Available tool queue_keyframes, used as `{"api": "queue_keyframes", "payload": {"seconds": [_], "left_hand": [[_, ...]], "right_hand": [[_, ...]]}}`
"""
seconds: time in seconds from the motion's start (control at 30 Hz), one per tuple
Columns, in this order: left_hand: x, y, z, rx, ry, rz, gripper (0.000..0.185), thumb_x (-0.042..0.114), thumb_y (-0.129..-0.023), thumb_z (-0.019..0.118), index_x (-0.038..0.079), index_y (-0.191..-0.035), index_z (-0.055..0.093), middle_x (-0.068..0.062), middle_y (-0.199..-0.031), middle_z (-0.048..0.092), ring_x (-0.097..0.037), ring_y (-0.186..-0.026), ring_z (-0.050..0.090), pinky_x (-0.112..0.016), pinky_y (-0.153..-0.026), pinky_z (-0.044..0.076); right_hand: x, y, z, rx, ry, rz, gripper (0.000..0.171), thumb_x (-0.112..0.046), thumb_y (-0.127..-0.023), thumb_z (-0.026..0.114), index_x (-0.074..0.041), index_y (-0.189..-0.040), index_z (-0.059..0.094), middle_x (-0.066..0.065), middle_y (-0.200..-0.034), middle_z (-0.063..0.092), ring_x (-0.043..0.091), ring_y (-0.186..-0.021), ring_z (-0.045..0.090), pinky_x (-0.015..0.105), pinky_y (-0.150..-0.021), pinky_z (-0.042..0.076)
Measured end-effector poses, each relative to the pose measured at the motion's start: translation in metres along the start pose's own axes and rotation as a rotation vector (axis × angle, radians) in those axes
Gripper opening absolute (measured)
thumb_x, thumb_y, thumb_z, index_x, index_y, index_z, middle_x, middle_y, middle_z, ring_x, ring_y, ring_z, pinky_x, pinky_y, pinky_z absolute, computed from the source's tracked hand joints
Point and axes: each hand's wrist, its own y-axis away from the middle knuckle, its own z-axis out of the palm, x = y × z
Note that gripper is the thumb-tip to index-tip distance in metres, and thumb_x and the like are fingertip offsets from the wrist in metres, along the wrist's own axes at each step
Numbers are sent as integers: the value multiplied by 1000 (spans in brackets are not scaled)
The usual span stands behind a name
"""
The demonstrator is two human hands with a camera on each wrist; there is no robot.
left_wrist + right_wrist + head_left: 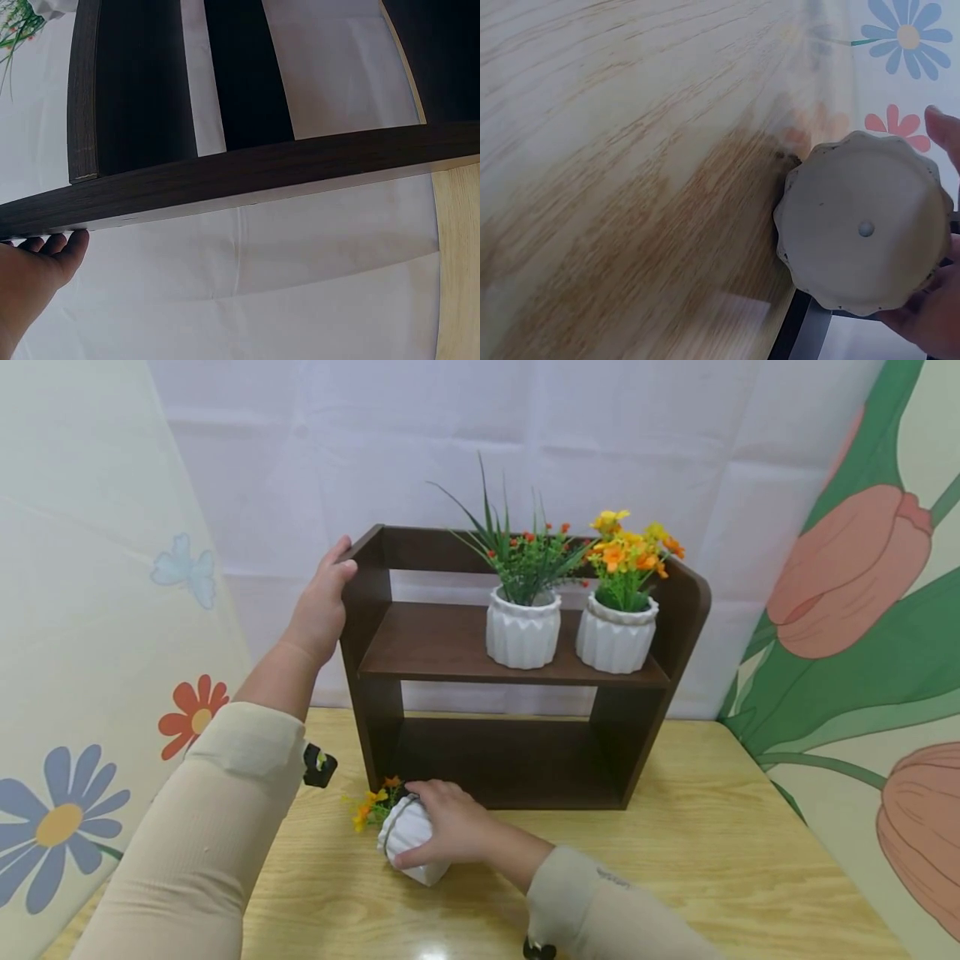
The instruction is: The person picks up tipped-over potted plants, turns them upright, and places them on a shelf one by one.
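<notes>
Lying on its side on the wooden tabletop [675, 860], just in front of the dark brown shelf unit [465, 647], is a small white ribbed pot [408, 839] with yellow and orange flowers [369, 806] spilling out toward the left. No writing or label can be read on the pot, the shelf or the backdrops. From the right wrist view the pot's underside [862, 232] shows as a pale scalloped disc with a small hole at its centre.

The right hand [450, 827] lies over the tipped pot, its fingers [420, 793] curled round the ribbed wall and the thumb pressing from the near side, so the pot is gripped. The left hand [322, 602] holds the upper left corner of the shelf unit, the thumb hooked over the top edge and the palm flat against the outer side panel; in the left wrist view its fingertips [56, 244] touch the underside of the dark board.

On the middle shelf stand two more white ribbed pots, upright and close together: one with green spiky leaves and red buds [523, 627], one with yellow and orange blooms [617, 631].
</notes>
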Motion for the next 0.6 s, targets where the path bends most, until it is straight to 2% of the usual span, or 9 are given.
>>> {"api": "queue_keyframes", "payload": {"seconds": [0.2, 0.6], "left_hand": [[1, 0, 1, 0, 10, -6, 58, 39, -103, 17, 29, -159, 8, 7, -167, 2, -16, -153, -2, -46, -124, 2], [0, 0, 0, 0, 22, -10, 58, 40, -103, 18, 29, -159, 9, 7, -167, 2, -16, -153, -1, -46, -124, 2]], "right_hand": [[-1, -2, 4, -21, 44, 1, 98, -62, -72, 76, -20, -151, 35, 4, -150, 44, 23, -137, 42, 43, -112, 37], [-4, -7, 7, -33, 126, 41, 101, -64, -69, 77, -22, -151, 35, 3, -143, 50, 20, -126, 49, 39, -106, 41]]}}
